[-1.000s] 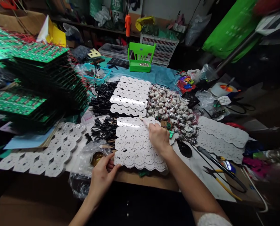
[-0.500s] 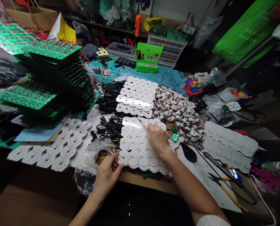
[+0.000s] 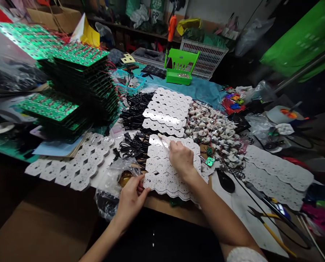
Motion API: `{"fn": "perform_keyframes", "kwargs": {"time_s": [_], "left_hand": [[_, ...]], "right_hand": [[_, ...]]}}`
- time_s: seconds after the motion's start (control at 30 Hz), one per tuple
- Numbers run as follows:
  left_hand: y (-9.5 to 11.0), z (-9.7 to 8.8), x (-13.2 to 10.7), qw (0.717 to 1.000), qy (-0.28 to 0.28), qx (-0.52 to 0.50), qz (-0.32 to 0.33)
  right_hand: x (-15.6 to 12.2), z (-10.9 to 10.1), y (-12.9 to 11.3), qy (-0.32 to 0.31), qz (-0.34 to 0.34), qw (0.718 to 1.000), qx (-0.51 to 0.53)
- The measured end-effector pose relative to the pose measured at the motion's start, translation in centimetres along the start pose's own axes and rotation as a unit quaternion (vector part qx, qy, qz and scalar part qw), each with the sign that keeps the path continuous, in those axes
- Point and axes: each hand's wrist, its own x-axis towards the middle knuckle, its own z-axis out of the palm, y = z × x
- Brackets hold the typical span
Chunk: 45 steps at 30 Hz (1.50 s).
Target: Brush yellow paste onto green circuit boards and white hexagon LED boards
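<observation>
A stack of white panels with scalloped edges (image 3: pixel 162 183), dotted with small holes and printed marks, lies in front of me. My left hand (image 3: pixel 132 196) pinches its near left corner, thumb on top and fingers at the edge. Over the panel's upper middle is my right hand (image 3: pixel 182 158), fingers curled closed. A pale, slim, stick-like thing (image 3: pixel 163 140) points from it towards the far left part of the panel; its kind I cannot make out. Just beyond lies another stack of white panels (image 3: pixel 166 109). Black cables with plugs (image 3: pixel 135 145) sit to the left.
Tall stacks of green circuit boards (image 3: pixel 80 58) stand at left, above more white panels (image 3: pixel 77 163). Small white parts with wires (image 3: pixel 211 127) are heaped at right, near a black computer mouse (image 3: pixel 225 181), cutting pliers (image 3: pixel 271 227) and a soldering iron (image 3: pixel 277 209). A green chair-shaped holder (image 3: pixel 180 67) stands behind.
The view has swung left, so everything sits further right. Over the panel, my right hand and the stick-like thing have moved left. My left hand stays at the corner.
</observation>
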Motion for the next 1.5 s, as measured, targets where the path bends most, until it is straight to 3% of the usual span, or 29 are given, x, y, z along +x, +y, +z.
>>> {"fn": "perform_keyframes", "kwargs": {"time_s": [0.17, 0.3, 0.4, 0.5, 0.63, 0.77, 0.83, 0.97, 1.03, 1.13, 1.2, 1.27, 1.3, 1.37, 1.43, 1.5], "left_hand": [[0.1, 0.0, 0.1, 1.0, 0.009, 0.003, 0.004], [-0.1, 0.2, 0.1, 1.0, 0.008, 0.01, 0.004], [-0.1, 0.3, 0.2, 0.999, 0.013, 0.037, 0.007], [0.3, 0.0, 0.3, 0.999, 0.01, 0.054, 0.005], [1.7, -0.7, 0.2, 0.999, 0.006, 0.036, -0.008], [4.1, -1.0, -0.4, 0.998, -0.006, -0.026, -0.062], [5.4, -1.1, -0.9, 0.98, -0.04, -0.15, -0.128], [7.5, -2.7, -1.5, 0.885, -0.138, -0.381, -0.23], [8.0, -4.2, -1.1, 0.873, -0.157, -0.401, -0.229], [8.2, -6.5, 1.3, 0.879, -0.165, -0.401, -0.2], [8.4, -7.4, 4.3, 0.885, -0.165, -0.403, -0.167], [8.7, -7.6, 8.3, 0.891, -0.153, -0.408, -0.126], [8.8, -7.5, 10.6, 0.894, -0.142, -0.411, -0.11], [9.1, -7.3, 15.4, 0.899, -0.116, -0.415, -0.07], [9.1, -7.0, 20.1, 0.904, -0.084, -0.417, -0.049], [8.7, -6.8, 24.1, 0.907, -0.064, -0.413, -0.05]], "right_hand": [[-1.3, 0.4, -1.7, 0.004, -0.065, 0.998, 0.019], [0.6, 1.1, -2.6, -0.007, -0.04, 0.998, 0.04], [1.4, 1.3, -1.4, 0.01, -0.004, 0.994, 0.108], [0.3, 1.9, 1.1, 0.056, 0.048, 0.971, 0.226], [-2.8, 3.9, 4.4, 0.104, 0.128, 0.898, 0.408], [-5.5, 4.7, 6.1, 0.127, 0.167, 0.772, 0.6], [-6.9, 4.1, 6.7, 0.162, 0.18, 0.722, 0.648], [-9.6, 1.3, 8.1, 0.259, 0.192, 0.661, 0.678], [-10.9, -0.2, 8.8, 0.302, 0.198, 0.631, 0.686], [-12.7, -2.2, 9.1, 0.366, 0.188, 0.599, 0.687], [-14.0, -2.9, 8.8, 0.402, 0.167, 0.599, 0.672], [-15.1, -2.8, 8.0, 0.412, 0.15, 0.62, 0.651], [-15.5, -2.5, 7.4, 0.398, 0.148, 0.646, 0.635], [-16.1, -1.6, 6.0, 0.326, 0.124, 0.731, 0.587], [-16.1, -0.6, 4.1, 0.214, 0.035, 0.82, 0.529], [-15.6, 0.5, 1.9, 0.119, -0.092, 0.87, 0.47]]}}
